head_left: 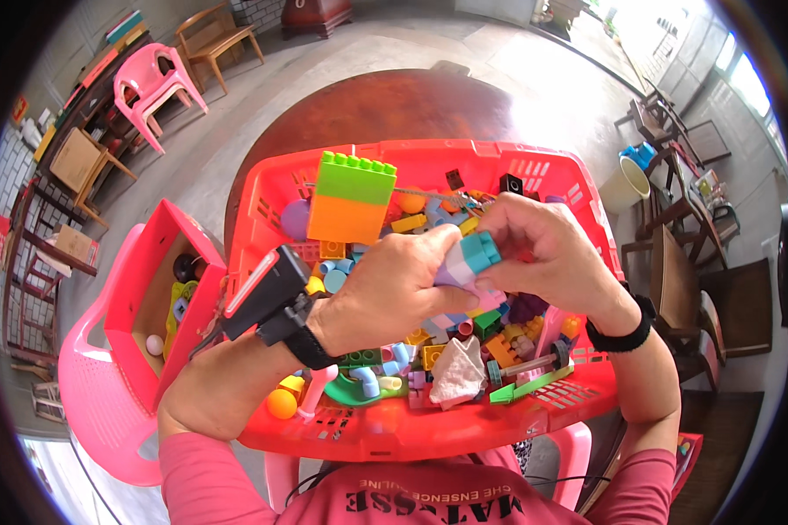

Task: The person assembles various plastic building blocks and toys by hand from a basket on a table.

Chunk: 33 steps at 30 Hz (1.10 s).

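Observation:
Over a red plastic basket heaped with toy pieces, my two hands meet at a small stack of toy building blocks. The stack has a teal block at its upper right and pale lavender ones below. My left hand is closed round the lavender part. Fingers of my right hand are bent and pinch at the teal end, with the fingertips partly hidden. Just left of them stands a larger green and orange block build. Below the hands lie mixed blocks, curved tubes and a crumpled white piece.
The basket rests against a round brown table. At left, a red box with toys sits on a pink chair. Wooden chairs and a pale bucket stand at right; another pink chair is far left.

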Motion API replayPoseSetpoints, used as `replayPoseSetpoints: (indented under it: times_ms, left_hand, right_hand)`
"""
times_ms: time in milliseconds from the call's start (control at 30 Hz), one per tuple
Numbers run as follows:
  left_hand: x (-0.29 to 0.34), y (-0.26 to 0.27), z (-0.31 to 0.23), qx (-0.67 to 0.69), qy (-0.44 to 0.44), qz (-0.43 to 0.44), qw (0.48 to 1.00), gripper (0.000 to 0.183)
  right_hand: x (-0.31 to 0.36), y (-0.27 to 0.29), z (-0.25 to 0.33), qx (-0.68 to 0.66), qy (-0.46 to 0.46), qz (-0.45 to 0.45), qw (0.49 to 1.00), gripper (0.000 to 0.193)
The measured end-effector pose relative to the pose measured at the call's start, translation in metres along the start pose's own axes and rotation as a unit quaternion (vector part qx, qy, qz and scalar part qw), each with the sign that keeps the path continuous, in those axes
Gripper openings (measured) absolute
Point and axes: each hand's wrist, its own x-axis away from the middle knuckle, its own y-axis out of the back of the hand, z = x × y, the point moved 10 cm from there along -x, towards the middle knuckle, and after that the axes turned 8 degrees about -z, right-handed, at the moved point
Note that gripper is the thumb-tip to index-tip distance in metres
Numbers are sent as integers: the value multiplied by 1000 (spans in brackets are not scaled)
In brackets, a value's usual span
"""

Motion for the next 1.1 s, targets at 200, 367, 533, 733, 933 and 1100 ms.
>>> replayPoseSetpoints:
  times_ms: [200,367,533,733,933,1100]
  left_hand:
    - [-9,2,14,-45,23,26,998,39]
    - [-16,-1,15,-113,-36,27,993,37]
    - [-19,13,21,-109,-22,-8,994,36]
    - [-30,42,29,30,-12,-117,993,32]
    - [-27,47,42,249,67,-118,959,21]
    - [-28,53,40,321,63,-125,937,24]
  right_hand:
    - [-1,7,8,57,101,-72,991,27]
    - [-4,-10,-5,118,101,-49,987,26]
    - [-5,6,-5,76,148,-105,980,23]
    - [-10,0,-33,243,169,-36,955,17]
    - [9,-57,-65,377,219,91,895,15]
    - [10,-60,-78,470,215,99,850,18]
